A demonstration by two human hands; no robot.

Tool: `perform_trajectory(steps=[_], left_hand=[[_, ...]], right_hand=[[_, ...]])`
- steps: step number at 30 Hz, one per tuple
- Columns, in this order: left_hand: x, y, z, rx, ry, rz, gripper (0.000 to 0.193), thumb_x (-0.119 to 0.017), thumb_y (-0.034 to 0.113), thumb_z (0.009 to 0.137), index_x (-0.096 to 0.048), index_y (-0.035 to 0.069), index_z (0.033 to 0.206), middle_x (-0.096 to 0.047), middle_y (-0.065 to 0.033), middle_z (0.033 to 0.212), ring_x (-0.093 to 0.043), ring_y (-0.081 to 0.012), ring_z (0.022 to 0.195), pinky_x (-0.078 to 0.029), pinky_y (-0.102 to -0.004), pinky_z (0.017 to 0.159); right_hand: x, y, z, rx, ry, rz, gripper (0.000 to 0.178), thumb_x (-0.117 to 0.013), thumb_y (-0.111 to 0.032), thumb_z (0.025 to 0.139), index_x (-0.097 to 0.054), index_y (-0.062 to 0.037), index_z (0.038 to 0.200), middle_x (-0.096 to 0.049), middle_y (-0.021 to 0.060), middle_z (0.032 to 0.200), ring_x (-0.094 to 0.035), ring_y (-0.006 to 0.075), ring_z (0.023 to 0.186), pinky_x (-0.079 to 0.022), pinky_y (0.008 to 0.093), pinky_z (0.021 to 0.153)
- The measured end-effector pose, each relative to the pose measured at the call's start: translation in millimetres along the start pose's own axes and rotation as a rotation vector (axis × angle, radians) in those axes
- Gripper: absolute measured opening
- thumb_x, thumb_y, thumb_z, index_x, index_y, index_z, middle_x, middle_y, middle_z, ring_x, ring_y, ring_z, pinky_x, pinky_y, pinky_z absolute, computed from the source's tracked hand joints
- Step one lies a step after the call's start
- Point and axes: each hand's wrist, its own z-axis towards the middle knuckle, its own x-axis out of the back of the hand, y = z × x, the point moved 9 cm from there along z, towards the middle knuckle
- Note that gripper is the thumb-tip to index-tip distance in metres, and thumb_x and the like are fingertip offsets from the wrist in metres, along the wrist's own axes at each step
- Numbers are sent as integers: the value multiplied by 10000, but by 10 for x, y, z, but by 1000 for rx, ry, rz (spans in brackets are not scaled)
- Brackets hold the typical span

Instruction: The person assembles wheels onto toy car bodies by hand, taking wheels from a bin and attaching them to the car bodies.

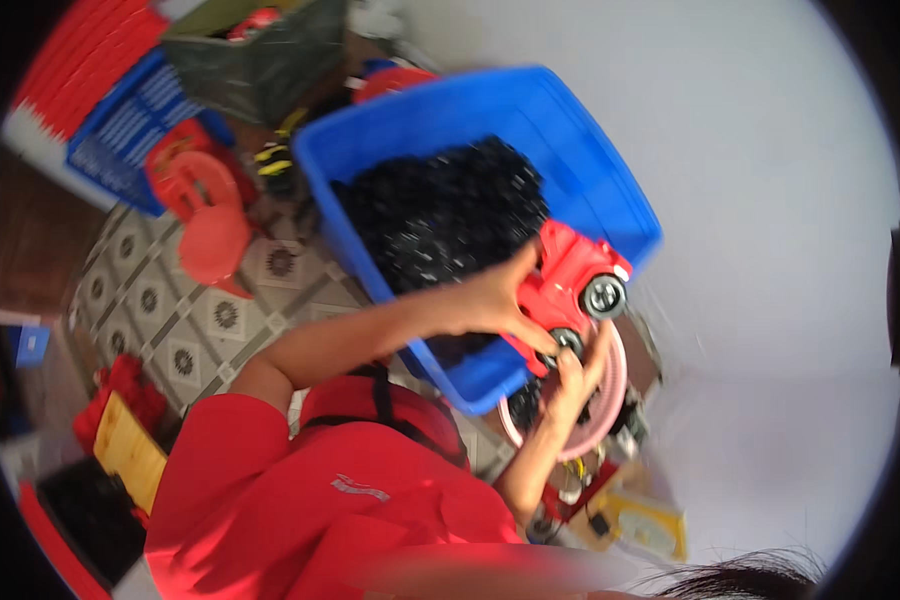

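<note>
A red toy car [547, 289] with black wheels is held up over the near right edge of a large blue plastic bin [585, 150]. My left hand [500, 296] grips the car's body from its left side, thumb and fingers spread around it. My right hand [578, 378] is closed at the near wheel [564, 345], fingers pressed against it. Another wheel [603, 296], with a grey hub, shows on the car's right. In the bin lies a heap of small shiny black parts [440, 205], too blurred to name singly. The car's underside is partly hidden by my hands.
Below my right hand stands a pink basket [615, 385] holding black parts. A pale wall [760, 200] rises on the right. Red plastic pieces [215, 243] lie left of the bin on the patterned tile floor [185, 320]. A dark green container [260, 70] stands at the far left.
</note>
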Motion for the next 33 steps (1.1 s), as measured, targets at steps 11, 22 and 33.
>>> perform_trajectory(steps=[11,22,33], left_hand=[[2126,736,-463,-177,630,-261,567,-786,147,725,-531,92,1229,-627,-14,1077,-613,-156,964,-511,-343,865],[3080,1771,458,-276,603,10,478,-492,212,991,-372,-69,1358,-384,-252,1405,-400,-404,1320,-394,-499,1098],[-2445,-911,-1222,593,-1064,-169,715,-742,400,780,-429,-27,1261,-628,-205,708,-630,-277,611,-489,-356,571]], right_hand=[[-757,-177,-41,59,-372,-306,810,-640,-492,880,-322,-37,1470,-398,169,1459,-467,275,1281,-406,412,1028],[355,241,-1292,-341,-75,-351,344,-654,-132,912,-609,8,1222,-658,97,1155,-625,171,1037,-485,286,896],[3482,191,-4239,-150,1463,-762,150,-654,-129,893,-664,-1,972,-640,103,819,-616,206,740,-499,295,699]])
